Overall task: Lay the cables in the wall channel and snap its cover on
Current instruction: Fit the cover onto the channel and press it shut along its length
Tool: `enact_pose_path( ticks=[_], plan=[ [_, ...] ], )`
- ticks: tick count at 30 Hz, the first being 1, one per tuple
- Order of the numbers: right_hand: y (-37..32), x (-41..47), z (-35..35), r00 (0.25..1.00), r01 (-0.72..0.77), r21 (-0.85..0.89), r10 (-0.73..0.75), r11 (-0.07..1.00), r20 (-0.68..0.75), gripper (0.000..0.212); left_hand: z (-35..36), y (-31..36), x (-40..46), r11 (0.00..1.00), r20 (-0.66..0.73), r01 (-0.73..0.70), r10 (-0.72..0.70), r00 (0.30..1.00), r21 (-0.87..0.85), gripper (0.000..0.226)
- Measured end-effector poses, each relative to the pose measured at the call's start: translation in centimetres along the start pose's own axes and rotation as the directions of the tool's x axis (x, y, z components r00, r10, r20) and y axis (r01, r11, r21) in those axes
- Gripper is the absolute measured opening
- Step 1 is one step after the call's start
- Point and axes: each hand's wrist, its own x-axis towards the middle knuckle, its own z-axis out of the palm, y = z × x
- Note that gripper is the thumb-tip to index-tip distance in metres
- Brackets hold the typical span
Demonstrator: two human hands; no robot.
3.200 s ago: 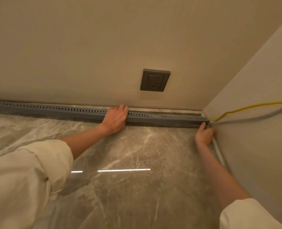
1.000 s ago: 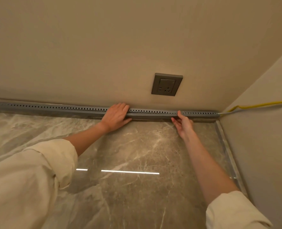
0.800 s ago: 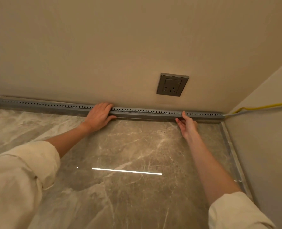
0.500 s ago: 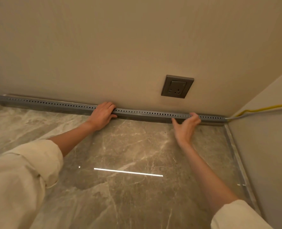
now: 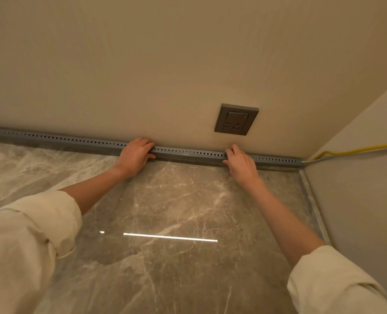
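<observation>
A long grey perforated channel runs along the foot of the back wall, from the left edge to the right corner. My left hand grips it near the middle, fingers over its top and thumb on its front. My right hand grips it further right, below the socket, fingers curled over the top edge. A yellow cable and a grey cable leave the channel's right end and run along the side wall. The cables inside the channel are hidden.
A grey wall socket sits on the back wall above my right hand. The floor is glossy brown marble with a light reflection. A side wall closes the right, with a metal strip at its foot.
My right hand has slid left along the channel from the corner end and now curls over its top. My left hand stayed on the channel. The view shifted slightly.
</observation>
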Motion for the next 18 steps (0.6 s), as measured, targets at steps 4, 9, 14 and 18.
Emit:
enact_pose_path(
  ticks=[4,9,14,18],
  plan=[
    [0.2,0.1,-0.3,1.0,0.007,-0.051,-0.007,0.999,-0.008,0.026,-0.2,0.4,0.0,0.999,-0.001,0.037,-0.037,0.999,0.003,0.03],
    [0.3,-0.2,-0.3,1.0,-0.014,-0.071,0.013,0.997,-0.013,0.028,-0.1,1.1,-0.2,0.995,-0.012,0.104,-0.104,0.995,-0.008,0.031],
    [-0.4,0.0,-0.5,0.997,-0.071,-0.042,0.071,0.997,-0.006,0.028,-0.2,1.6,-0.2,0.959,-0.067,0.283,-0.284,0.957,-0.025,0.034],
    [-1.0,0.1,-0.5,0.991,-0.137,-0.035,0.137,0.99,0.0,0.029,-0.1,2.5,-0.3,0.909,-0.116,0.411,-0.417,0.902,-0.067,0.041]
  ],
)
